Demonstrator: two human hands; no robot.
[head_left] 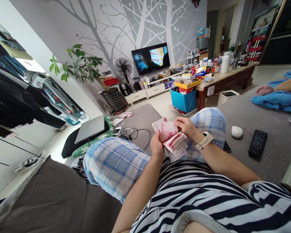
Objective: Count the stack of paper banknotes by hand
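**Banknotes (pixel 176 144) held in both hands, over the lap**

Left hand (pixel 158 145): fingers grasping the banknotes at their left side, thumb on top. Right hand (pixel 185 127): fingers pinching the upper right edge of a pink note (pixel 169 130); wristwatch (pixel 204 141) on that wrist. Rest of the wad fans out below, between the plaid-covered knees. On the grey seat to the right: remote (pixel 257 143), small white rounded object (pixel 237 132) just beside it. Left: closed laptop (pixel 91 128) on cushions, cables (pixel 138 130) nearer.
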